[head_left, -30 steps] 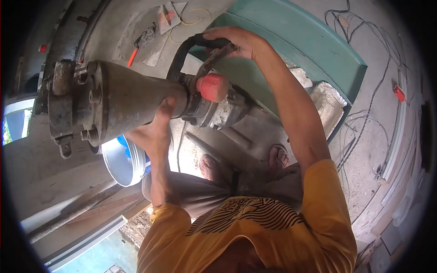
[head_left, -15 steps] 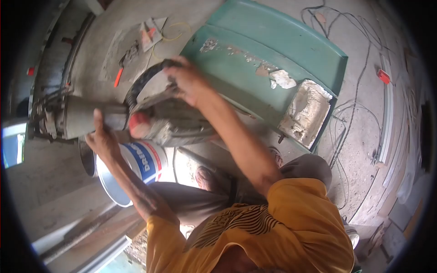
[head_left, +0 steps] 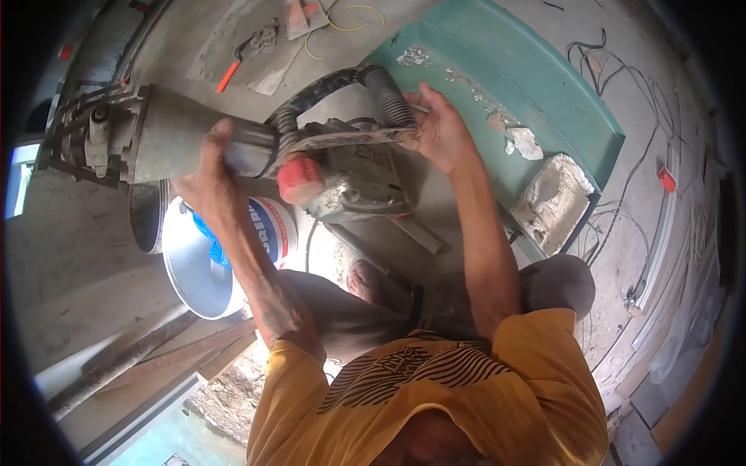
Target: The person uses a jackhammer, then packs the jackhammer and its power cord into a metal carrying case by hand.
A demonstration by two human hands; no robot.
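Left hand [head_left: 208,178]: grip closed on power tool [head_left: 165,133], 10 o'clock. Right hand [head_left: 444,133]: grip open against rear handle [head_left: 392,97], 1 o'clock.

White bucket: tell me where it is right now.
In the head view, the white bucket is on the person's left, between the left hand on the power tool and the left knee.

Both our arms reach forward, sleeves at the elbows. Our left hand [head_left: 208,180] angles outward, thumb [head_left: 217,138] raised, other fingers mostly hidden. Our right hand [head_left: 444,133] lifts above a near-upright forearm [head_left: 488,233], palm inward, fingers [head_left: 432,96] loosely parted.
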